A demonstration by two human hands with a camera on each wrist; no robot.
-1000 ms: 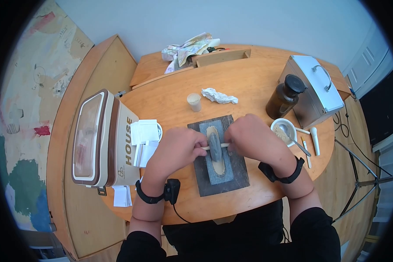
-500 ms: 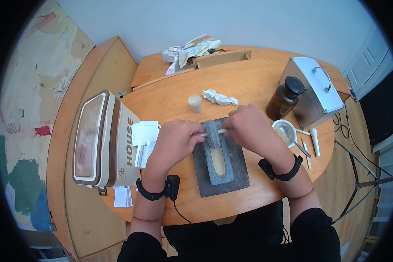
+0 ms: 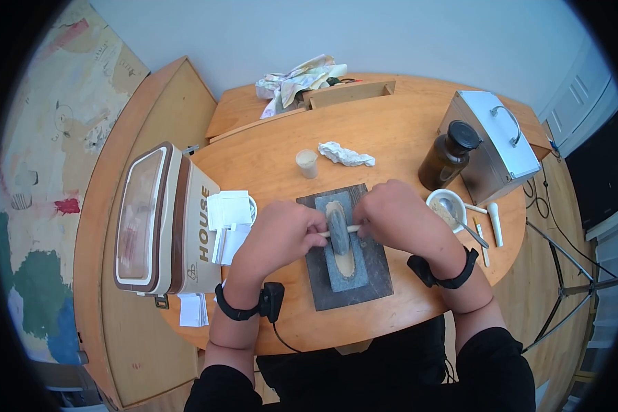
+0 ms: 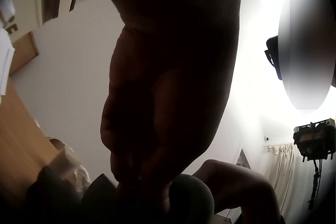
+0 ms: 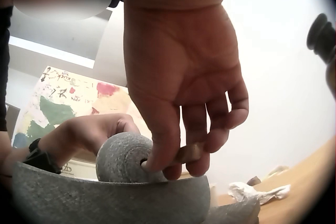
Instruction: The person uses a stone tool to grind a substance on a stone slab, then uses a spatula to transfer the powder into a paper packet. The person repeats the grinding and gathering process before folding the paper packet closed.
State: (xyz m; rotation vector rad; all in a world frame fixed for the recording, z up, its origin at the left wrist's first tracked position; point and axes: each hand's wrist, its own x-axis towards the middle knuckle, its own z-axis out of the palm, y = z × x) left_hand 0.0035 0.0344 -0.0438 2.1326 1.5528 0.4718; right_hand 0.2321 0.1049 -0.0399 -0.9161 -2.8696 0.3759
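A grey stone grinding wheel stands upright in the boat-shaped stone trough, around its middle. Pale powder lines the hollow. From each side of the wheel a wooden handle sticks out. My left hand pinches the left end between thumb and fingers; in the left wrist view that hand is dark, with the wheel beside its fingertips. My right hand grips the right end, and the right wrist view shows its thumb and fingers around the handle close above the trough rim.
Under the trough lies a dark board. To the right are a white bowl with powder and a spoon, a brown jar and a metal case. A cup, crumpled tissue, papers and a beige box stand around.
The wheel rolled to the far end of the trough half a second ago and is now back toward me near the middle. Both hands moved with it, keeping hold of the handle.
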